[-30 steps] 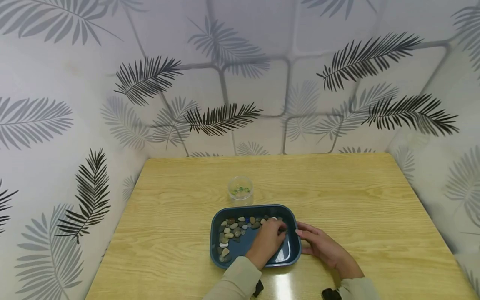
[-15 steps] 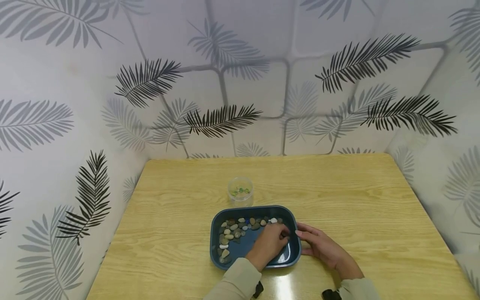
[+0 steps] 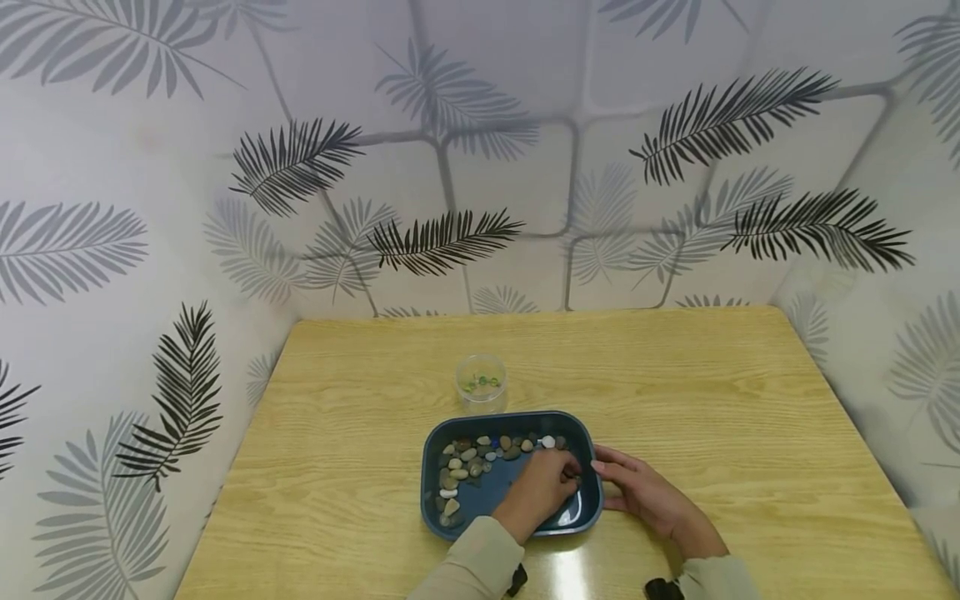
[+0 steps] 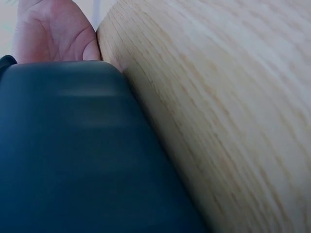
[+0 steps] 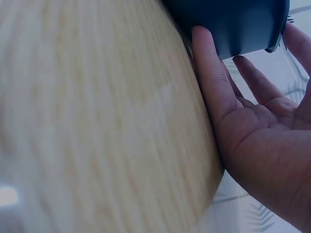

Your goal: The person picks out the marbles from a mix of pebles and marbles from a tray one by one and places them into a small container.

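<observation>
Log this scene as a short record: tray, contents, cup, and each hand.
Tray: dark blue, on the wooden table
Stones: in the tray, mostly along its left and far sides
Clear cup: beyond the tray, small green pieces inside
Left hand: inside the tray near its right end, fingers curled; anything held is hidden
Right hand: fingers touching the tray's right side from outside
</observation>
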Motion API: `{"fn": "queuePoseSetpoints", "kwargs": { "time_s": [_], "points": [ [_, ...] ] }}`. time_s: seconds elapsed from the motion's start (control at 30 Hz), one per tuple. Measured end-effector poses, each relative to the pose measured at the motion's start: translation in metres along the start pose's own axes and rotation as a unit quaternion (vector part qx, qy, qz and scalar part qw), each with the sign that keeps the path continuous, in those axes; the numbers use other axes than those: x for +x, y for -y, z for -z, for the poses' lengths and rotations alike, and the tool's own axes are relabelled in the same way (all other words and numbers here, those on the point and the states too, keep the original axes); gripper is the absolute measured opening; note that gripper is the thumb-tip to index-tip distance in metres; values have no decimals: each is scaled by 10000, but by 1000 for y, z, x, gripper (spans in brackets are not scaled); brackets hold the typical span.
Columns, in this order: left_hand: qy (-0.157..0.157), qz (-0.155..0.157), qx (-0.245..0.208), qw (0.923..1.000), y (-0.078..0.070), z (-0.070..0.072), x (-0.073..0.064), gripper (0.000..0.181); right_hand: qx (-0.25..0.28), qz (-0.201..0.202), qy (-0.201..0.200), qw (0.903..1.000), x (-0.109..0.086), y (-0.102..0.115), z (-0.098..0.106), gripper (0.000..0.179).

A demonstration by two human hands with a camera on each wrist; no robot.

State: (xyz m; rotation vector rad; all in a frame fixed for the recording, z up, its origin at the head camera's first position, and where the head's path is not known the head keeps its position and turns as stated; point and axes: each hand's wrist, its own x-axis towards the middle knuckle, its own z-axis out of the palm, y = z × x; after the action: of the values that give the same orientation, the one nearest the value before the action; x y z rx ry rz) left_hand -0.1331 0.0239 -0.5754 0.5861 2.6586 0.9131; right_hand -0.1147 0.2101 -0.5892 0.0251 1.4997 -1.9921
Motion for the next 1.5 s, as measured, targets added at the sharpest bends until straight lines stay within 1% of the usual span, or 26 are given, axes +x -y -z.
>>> {"fn": "queuePoseSetpoints", "kwargs": {
  "time_s": [0.23,0.37,0.5,0.63,0.8,0.9,0.97,1.17,1.37,1.5],
  "points": [
    [84,70,51,9999,-2,-1,0,9,20,-17,-26,10000,0,-1,1,58],
    [52,20,1,10000,-2,-1,0,9,11,-84,-81,9999,0,0,1,59],
    [-156,-113,-73,9998,-1,0,-2,8,32,-55,-52,10000,1,0,1,58],
    [-463,-234,-176,9985,-2,5,-8,9,71,-41,42,10000,2,-1,1,58],
    [-796,-330,-577,9946,-3,13,-18,10,24,5,139,9999,1,-1,0,59],
    [-984,-397,-771,9914,-5,23,-24,11,-1,33,105,9999,1,-1,1,59],
    [-1145,-451,-865,9886,-6,33,-29,12,0,54,68,10000,2,-1,1,58],
    [-1603,-420,-1251,9782,-11,68,-42,13,-18,49,-35,10000,3,-1,1,60],
    [-2205,-534,-1325,9649,-13,104,-49,15,-52,33,-175,9998,3,-1,0,63],
    [-2474,-590,-1317,9581,-10,121,-52,15,-47,44,-206,9998,3,-2,1,63]
  ]
}}
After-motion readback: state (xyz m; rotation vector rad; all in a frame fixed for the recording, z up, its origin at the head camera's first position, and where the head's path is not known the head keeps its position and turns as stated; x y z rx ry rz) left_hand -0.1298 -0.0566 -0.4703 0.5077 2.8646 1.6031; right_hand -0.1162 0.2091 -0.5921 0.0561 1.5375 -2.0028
